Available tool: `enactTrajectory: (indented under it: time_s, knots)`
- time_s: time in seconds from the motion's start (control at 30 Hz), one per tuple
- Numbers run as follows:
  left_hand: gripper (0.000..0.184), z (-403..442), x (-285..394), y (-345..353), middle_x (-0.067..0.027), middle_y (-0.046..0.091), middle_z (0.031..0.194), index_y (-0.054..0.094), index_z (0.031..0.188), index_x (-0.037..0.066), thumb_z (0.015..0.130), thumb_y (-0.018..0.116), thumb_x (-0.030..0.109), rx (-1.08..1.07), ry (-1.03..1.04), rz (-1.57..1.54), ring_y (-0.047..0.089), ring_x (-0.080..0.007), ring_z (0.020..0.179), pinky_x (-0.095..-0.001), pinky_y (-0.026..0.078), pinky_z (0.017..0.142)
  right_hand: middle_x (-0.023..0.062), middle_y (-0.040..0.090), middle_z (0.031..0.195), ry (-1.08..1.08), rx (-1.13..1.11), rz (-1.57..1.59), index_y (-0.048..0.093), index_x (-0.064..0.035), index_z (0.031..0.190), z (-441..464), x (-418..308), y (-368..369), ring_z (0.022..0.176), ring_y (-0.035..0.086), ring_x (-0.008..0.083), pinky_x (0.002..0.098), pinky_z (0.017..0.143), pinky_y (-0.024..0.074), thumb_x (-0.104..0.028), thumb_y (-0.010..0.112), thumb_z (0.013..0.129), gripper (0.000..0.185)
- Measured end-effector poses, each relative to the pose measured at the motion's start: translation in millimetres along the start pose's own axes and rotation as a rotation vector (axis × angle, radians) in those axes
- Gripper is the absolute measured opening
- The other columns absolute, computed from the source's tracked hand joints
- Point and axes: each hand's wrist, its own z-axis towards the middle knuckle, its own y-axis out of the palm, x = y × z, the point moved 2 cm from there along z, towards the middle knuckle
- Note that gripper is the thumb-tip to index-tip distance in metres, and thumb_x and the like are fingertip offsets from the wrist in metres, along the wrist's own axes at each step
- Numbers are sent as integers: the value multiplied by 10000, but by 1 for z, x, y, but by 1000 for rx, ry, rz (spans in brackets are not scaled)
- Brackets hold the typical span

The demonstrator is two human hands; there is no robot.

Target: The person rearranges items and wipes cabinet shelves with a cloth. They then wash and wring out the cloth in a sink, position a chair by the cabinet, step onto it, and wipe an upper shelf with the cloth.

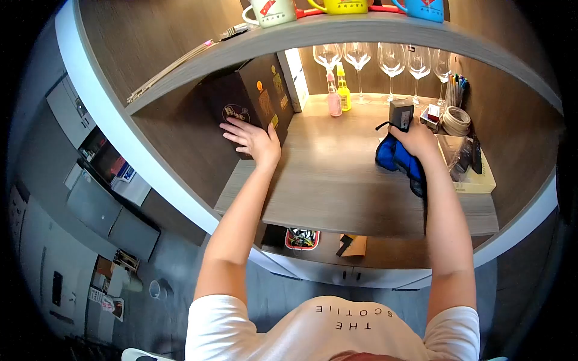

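Observation:
My left hand [256, 141] lies with spread fingers against the front of a large dark box [265, 96] with gold and orange print, at the left of the middle shelf. My right hand [415, 139] is closed around a small dark box [401, 112] that stands up above the fingers. A blue and black fabric pouch [394, 157] hangs beneath the same hand, with a black strap trailing down along the forearm. Whether the fingers grip the pouch as well is hidden by the hand.
Several wine glasses [391, 59] line the back, with a pink bottle [334, 99] and a yellow bottle [343, 90] before them. A tape roll [456, 121], pens [457, 87] and a flat box [481, 180] sit at right. Mugs [274, 12] stand on the upper shelf [361, 33].

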Motion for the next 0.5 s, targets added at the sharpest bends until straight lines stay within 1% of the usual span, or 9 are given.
enactTrajectory:
  time_s: [0.1, 0.17, 0.2, 0.27, 0.3, 0.37, 0.4, 0.43, 0.5]
  knots:
    - [1187, 0, -7, 0, -348, -139, 1566, -135, 1506, -74, 840, 746, 362, -19, 21, -38, 25, -572, 1441, -717, 322, 1033, 259, 692, 1066, -112, 36, 90, 624, 13, 1182, 0, 1, 5, 1048, 663, 395, 470, 931, 510, -687, 613, 762, 816]
    - [1237, 0, -10, -7, -341, -134, 1571, -155, 1510, -49, 806, 780, 351, -56, 62, -52, 6, -565, 1445, -746, 290, 1026, 247, 689, 1105, -147, -41, 142, 640, -33, 1206, -8, -9, 1, 1060, 666, 374, 443, 930, 514, -665, 629, 764, 771]
    - [1216, -4, -12, -18, -347, -97, 1575, -70, 1557, 32, 773, 804, 348, 57, 232, -36, 15, -556, 1452, -742, 309, 1008, 241, 688, 1117, -145, -83, 153, 647, -50, 1211, -15, -16, -5, 1061, 667, 370, 432, 927, 516, -658, 631, 768, 752]
    - [1166, -3, -5, -45, -340, -51, 1584, 50, 1591, 170, 739, 828, 335, 105, 575, 281, 46, -549, 1454, -744, 314, 993, 237, 688, 1122, -194, -141, 191, 662, -53, 1191, -23, -27, -7, 1053, 668, 368, 417, 921, 515, -643, 651, 771, 724]
    - [1086, 2, -7, -43, -323, -18, 1594, 149, 1584, 285, 738, 829, 321, 31, 599, 265, 64, -541, 1456, -748, 309, 995, 237, 689, 1118, -227, -137, 212, 665, -48, 1183, -28, -33, -7, 1049, 668, 368, 415, 920, 515, -634, 660, 772, 716]
    - [1059, 9, -9, -37, -310, -17, 1599, 157, 1581, 298, 754, 818, 307, 10, 599, 218, 64, -545, 1453, -751, 305, 997, 231, 694, 1106, -359, -173, 325, 643, -39, 1205, -29, -37, 4, 1046, 667, 374, 413, 919, 512, -595, 690, 780, 702]
    - [1032, 9, -13, -39, -297, -15, 1605, 164, 1578, 312, 770, 806, 294, -4, 594, 186, 64, -548, 1451, -754, 302, 998, 231, 694, 1106, -363, -184, 315, 643, -39, 1205, -35, -42, 7, 1046, 667, 374, 413, 919, 512, -595, 690, 780, 702]
    - [1001, 6, -19, -57, -267, -11, 1616, 175, 1576, 303, 788, 791, 286, -41, 687, 25, 67, -533, 1459, -772, 281, 993, 233, 695, 1099, -436, -213, 333, 629, -42, 1225, -43, -60, 13, 1047, 665, 379, 413, 921, 510, -584, 695, 785, 701]
    - [866, -7, -30, -93, -233, 100, 1611, 272, 1549, 214, 825, 746, 232, -63, 675, -145, 157, -470, 1460, -648, 267, 1089, 258, 682, 1112, -554, -262, 365, 587, -30, 1265, -61, -91, 22, 1053, 657, 391, 415, 939, 500, -568, 708, 792, 727]
